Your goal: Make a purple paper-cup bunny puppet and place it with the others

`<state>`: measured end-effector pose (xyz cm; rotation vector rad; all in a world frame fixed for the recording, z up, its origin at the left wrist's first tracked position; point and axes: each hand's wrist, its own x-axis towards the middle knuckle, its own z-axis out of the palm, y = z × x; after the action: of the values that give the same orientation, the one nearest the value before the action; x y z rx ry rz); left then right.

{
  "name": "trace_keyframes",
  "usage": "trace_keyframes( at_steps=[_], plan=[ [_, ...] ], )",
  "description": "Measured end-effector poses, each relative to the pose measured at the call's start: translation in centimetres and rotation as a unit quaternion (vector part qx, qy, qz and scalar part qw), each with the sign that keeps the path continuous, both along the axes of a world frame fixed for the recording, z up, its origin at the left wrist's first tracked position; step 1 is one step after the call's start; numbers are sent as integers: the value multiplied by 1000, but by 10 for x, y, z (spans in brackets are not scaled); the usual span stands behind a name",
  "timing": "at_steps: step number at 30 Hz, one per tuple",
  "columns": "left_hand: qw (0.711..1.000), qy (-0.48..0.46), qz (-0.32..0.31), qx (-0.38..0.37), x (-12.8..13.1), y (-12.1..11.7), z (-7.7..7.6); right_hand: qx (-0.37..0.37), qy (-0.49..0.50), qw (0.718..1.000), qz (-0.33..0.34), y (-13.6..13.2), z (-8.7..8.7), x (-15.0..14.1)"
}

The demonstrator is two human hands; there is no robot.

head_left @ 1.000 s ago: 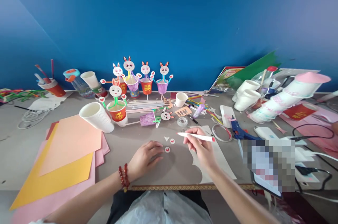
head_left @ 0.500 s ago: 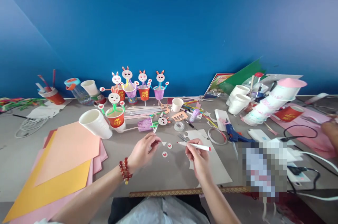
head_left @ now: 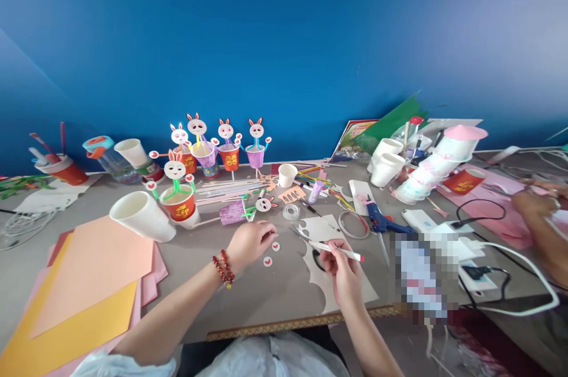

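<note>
My right hand (head_left: 345, 270) is closed around a slim white marker (head_left: 331, 248) with a red end, its tip pointing left. Under it lie scissors (head_left: 316, 258) with a dark handle loop, resting on a cut-up white sheet (head_left: 355, 288). My left hand (head_left: 252, 243), a red bead bracelet at its wrist, is curled with fingertips together; what they hold, if anything, is hidden. Just right of it are two small white discs, an upper disc (head_left: 276, 247) and a lower disc (head_left: 267, 261), each with a red heart. A purple cup figure with a rabbit head (head_left: 264, 204) lies behind.
Rabbit-headed cup figures (head_left: 181, 202) stand along the back left. Stacked white cups (head_left: 142, 217) and coloured paper (head_left: 93, 270) lie left. A tape roll (head_left: 291, 212), a blue glue gun (head_left: 386, 220), power strips (head_left: 444, 235) and cables are to the right. Another person's hand (head_left: 530, 202) works far right.
The view has turned slightly right. My right hand and marker have moved away from the discs, to the right. The small white piece at my left fingertips no longer shows.
</note>
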<state>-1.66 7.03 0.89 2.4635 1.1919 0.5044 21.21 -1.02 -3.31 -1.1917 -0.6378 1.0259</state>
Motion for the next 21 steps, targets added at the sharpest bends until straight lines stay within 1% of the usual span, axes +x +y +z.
trace_keyframes(
  at_steps=[4, 6, 9, 12, 14, 18, 21],
  plan=[
    [998, -17, 54, -25, -15, -8, -5, 15, 0, 1000, 14, 5, 0, -6],
    [996, -38, 67, -36, -22, -13, -9, 27, -12, 999, 26, 10, 3, -11],
    [991, -87, 77, -59, -29, -22, -13, 30, -55, 996, 55, 14, 6, -17],
    [982, -133, 95, -93, -31, -30, -15, 35, -123, 987, 94, 15, 4, -19],
    [981, -147, 89, -93, -31, -34, -16, 46, -174, 977, 116, 15, 0, -20],
    [984, -153, 51, -80, -27, -41, -19, 65, -273, 948, 147, 18, -3, -21],
    [985, -155, 38, -70, -23, -45, -25, 87, -363, 911, 173, 26, 3, -20]
  ],
)
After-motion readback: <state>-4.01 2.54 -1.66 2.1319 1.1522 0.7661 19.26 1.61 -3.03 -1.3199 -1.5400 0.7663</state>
